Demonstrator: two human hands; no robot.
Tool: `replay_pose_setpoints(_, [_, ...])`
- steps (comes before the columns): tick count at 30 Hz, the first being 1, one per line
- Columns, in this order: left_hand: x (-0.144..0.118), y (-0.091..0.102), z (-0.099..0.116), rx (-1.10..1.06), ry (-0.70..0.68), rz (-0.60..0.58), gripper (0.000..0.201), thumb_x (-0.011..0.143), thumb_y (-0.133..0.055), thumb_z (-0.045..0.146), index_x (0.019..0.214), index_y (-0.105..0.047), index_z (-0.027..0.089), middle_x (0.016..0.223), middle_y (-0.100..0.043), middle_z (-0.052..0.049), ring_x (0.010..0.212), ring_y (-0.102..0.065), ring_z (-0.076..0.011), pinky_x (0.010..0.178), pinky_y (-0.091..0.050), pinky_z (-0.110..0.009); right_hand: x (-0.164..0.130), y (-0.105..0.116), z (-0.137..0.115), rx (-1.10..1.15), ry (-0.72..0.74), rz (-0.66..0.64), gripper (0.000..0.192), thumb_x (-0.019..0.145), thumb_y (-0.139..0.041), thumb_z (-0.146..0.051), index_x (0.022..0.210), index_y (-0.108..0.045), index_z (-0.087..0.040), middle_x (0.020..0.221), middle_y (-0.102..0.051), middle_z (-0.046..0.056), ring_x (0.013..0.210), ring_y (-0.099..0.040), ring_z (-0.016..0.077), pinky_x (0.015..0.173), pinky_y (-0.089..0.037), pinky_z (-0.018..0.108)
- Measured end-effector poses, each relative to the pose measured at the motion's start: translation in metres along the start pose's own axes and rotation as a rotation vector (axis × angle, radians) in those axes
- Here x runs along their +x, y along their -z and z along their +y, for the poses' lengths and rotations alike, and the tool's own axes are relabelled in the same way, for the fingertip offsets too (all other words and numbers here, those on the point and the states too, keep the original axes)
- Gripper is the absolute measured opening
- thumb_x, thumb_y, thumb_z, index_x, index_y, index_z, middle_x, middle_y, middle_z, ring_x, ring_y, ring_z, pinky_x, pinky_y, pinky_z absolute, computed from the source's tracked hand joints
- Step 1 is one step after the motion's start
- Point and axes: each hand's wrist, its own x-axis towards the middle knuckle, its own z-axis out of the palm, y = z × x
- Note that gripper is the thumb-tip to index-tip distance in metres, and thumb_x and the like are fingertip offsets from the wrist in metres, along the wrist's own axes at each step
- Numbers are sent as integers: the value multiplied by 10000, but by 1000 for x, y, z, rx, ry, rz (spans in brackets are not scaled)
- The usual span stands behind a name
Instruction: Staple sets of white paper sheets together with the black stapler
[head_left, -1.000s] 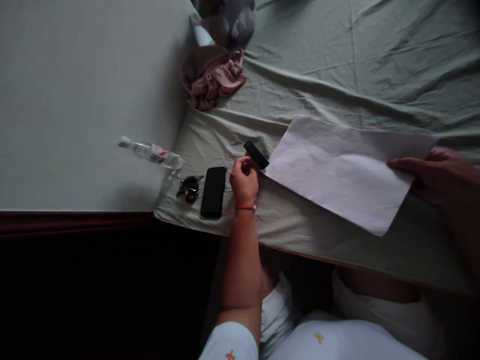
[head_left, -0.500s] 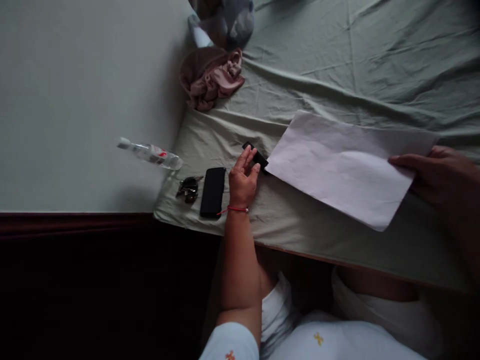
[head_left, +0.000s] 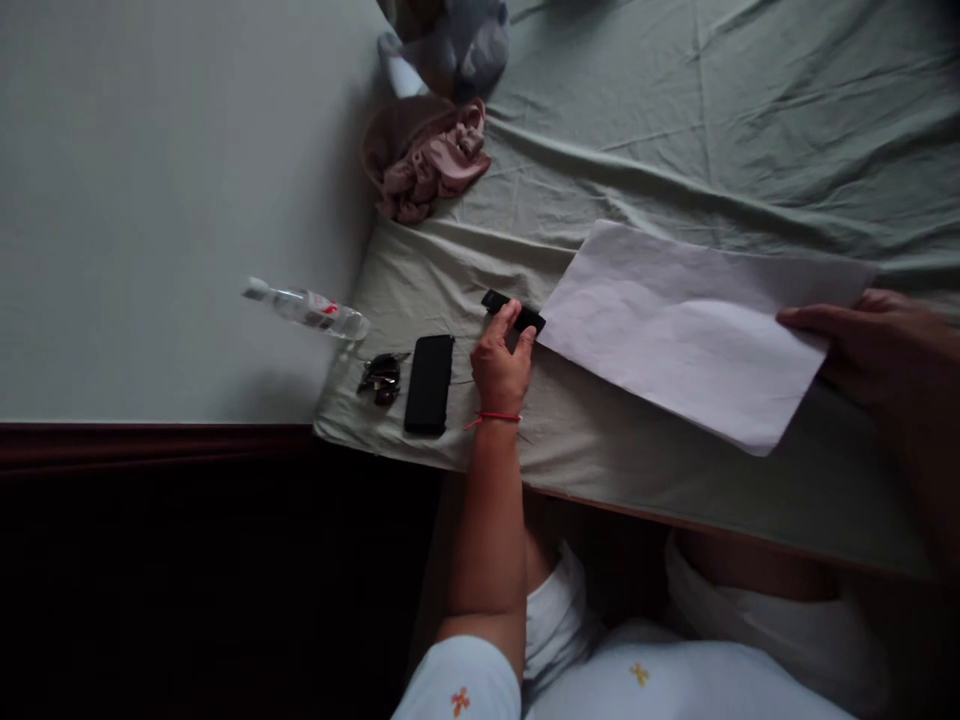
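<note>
My left hand (head_left: 499, 370), with a red thread at the wrist, reaches onto a small black oblong object (head_left: 495, 300) on the green bed sheet (head_left: 712, 120); finger and thumb pinch its right end. A white sheet of paper (head_left: 675, 330) lies slanted just right of that object, its left corner almost touching it. My right hand (head_left: 870, 345) grips the paper's right edge, thumb on top.
Left of my left hand lie a black phone (head_left: 429, 383) and a bunch of keys (head_left: 381, 377). A small clear bottle (head_left: 307, 308) sits by the pale wall (head_left: 150, 200). Crumpled pink cloth (head_left: 427, 165) and a grey bundle (head_left: 457, 40) lie further back.
My left hand opened from a loose fist beside the black object and closed its fingers on it. The object turned flatter. The paper shifted slightly up and left.
</note>
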Motion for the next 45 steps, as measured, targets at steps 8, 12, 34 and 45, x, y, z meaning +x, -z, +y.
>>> replay_pose_setpoints(8, [3, -2, -3, -64, 27, 14, 402, 859, -767, 131, 1246, -709, 224, 1314, -765, -94, 1282, -702, -256, 1173, -525, -446, -19, -21, -31, 186, -245, 147, 333, 534, -962, -318, 707, -699, -212, 730, -682, 45, 561, -613, 136, 447, -518, 256])
replay_pose_setpoints(12, [3, -3, -6, -83, 33, 24, 411, 903, -736, 200, 1306, -678, 253, 1360, -744, -83, 1336, -665, -246, 1195, -501, -439, -24, -31, -34, 202, -150, 235, 294, 546, -919, -268, 698, -683, -181, 699, -652, 26, 559, -580, 111, 462, -487, 233])
replay_pose_setpoints(34, [-36, -6, 53, -840, 745, 67, 291, 678, -910, 314, 776, -659, 203, 669, -627, 49, 490, -507, -43, 424, -341, -195, -27, -39, -25, 380, -116, 113, 439, 494, -1001, -317, 807, -720, -192, 841, -727, 38, 675, -644, 149, 592, -582, 290])
replay_pose_setpoints(45, [-34, -6, 46, -816, 704, 94, 225, 753, -886, 277, 745, -669, 220, 665, -638, 72, 436, -440, -26, 421, -374, -204, -33, -40, -37, 368, -27, -118, 476, 548, -986, -454, 905, -782, -215, 893, -744, 50, 795, -706, 196, 802, -626, 370])
